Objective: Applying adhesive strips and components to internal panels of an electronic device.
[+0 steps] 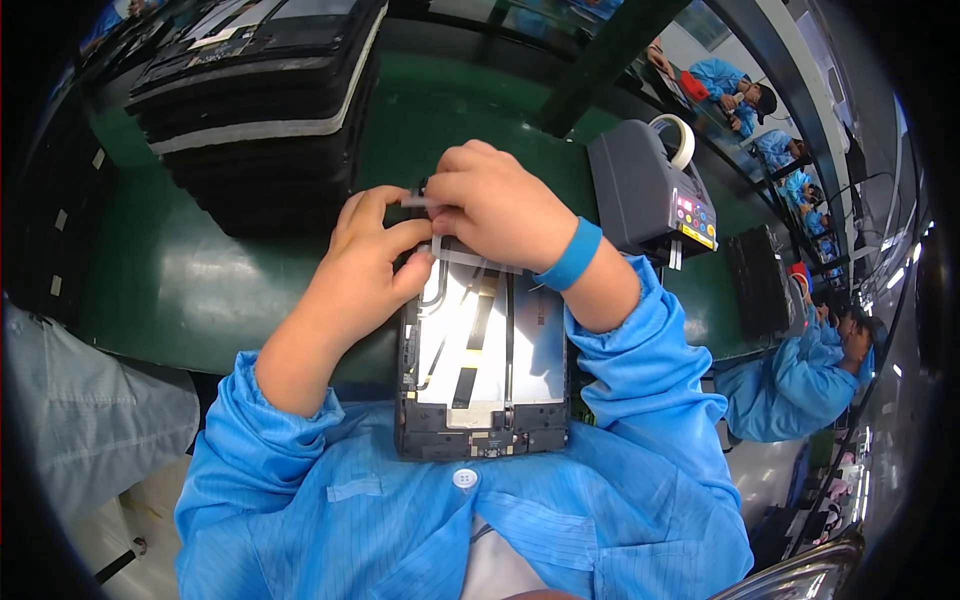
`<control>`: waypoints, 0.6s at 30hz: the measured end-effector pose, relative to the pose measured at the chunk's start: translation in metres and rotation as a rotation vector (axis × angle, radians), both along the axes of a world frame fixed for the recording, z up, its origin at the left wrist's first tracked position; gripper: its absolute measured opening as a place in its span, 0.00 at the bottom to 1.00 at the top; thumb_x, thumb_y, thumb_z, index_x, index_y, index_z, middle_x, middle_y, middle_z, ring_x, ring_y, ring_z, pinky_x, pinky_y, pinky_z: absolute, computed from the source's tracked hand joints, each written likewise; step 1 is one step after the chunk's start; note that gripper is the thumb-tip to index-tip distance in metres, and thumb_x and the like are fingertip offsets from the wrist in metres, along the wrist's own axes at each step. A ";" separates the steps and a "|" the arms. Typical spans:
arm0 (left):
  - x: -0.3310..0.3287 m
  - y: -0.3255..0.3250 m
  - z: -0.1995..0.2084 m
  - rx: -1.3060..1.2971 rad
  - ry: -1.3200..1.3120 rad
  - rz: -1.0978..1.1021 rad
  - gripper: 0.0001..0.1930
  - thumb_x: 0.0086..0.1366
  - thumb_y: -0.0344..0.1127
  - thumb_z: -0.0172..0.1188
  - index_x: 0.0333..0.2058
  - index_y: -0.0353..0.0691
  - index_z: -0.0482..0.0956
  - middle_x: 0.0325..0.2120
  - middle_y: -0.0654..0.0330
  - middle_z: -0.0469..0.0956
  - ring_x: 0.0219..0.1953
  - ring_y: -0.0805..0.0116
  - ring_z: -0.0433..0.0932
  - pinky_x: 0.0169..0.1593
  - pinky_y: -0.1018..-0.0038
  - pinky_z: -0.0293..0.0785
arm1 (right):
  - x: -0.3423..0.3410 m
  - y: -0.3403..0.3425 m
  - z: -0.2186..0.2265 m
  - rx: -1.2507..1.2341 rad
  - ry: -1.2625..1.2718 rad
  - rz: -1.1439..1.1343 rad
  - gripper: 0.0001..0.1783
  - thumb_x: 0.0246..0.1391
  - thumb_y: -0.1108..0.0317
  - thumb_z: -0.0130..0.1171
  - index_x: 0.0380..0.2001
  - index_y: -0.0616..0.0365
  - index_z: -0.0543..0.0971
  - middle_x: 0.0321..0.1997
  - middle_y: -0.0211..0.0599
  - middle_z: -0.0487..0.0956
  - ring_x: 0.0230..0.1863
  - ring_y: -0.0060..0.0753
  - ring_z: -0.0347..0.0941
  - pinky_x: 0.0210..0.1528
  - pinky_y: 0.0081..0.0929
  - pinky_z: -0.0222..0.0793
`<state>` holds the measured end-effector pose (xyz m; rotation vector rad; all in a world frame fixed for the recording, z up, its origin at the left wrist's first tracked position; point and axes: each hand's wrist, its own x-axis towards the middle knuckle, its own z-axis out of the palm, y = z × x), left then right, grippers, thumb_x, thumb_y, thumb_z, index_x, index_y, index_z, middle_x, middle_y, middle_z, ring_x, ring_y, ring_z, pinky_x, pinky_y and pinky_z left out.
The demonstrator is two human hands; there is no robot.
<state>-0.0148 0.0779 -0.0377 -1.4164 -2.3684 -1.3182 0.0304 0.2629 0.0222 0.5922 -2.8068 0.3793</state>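
An opened tablet (540,340) lies flat in front of me, its silvery inside, dark ribbon cables and black lower circuit parts showing. At its far edge my right hand (505,205), with a blue band at the wrist, is closed in a pinch on a short translucent tape strip (418,201). My left hand (365,245) meets it from the other side, fingers bent, index fingertip against the strip's left end. The left thumb rests close to the tablet's upper left corner. Part of the strip and the tablet's far edge are hidden behind my fingers.
A tall stack of black trays (270,160) holding tablet parts stands far left on the green table (190,290). A grey tape dispenser (645,190) with a tape roll sits at right. Beyond it are dark stacked trays (757,285). Several people in blue work farther right.
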 end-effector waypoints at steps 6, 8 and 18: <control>0.001 -0.003 -0.001 0.005 -0.029 -0.003 0.14 0.54 0.35 0.59 0.40 0.42 0.81 0.51 0.46 0.66 0.56 0.47 0.63 0.58 0.59 0.62 | 0.007 0.011 -0.007 -0.285 -0.032 -0.253 0.14 0.36 0.63 0.70 0.27 0.55 0.80 0.35 0.37 0.74 0.42 0.43 0.69 0.45 0.34 0.67; 0.001 -0.003 -0.001 0.014 -0.033 -0.009 0.14 0.54 0.35 0.59 0.40 0.42 0.81 0.51 0.46 0.66 0.57 0.47 0.63 0.58 0.59 0.62 | 0.008 0.014 -0.018 -0.537 -0.227 -0.225 0.11 0.42 0.64 0.68 0.29 0.56 0.81 0.33 0.35 0.74 0.42 0.37 0.69 0.42 0.30 0.67; 0.002 -0.003 0.001 0.011 -0.047 -0.016 0.14 0.54 0.34 0.58 0.41 0.45 0.81 0.50 0.47 0.67 0.56 0.47 0.63 0.58 0.59 0.62 | 0.012 0.018 0.001 -0.770 -0.447 -0.328 0.11 0.54 0.65 0.58 0.25 0.64 0.78 0.22 0.30 0.76 0.24 0.18 0.68 0.28 0.20 0.65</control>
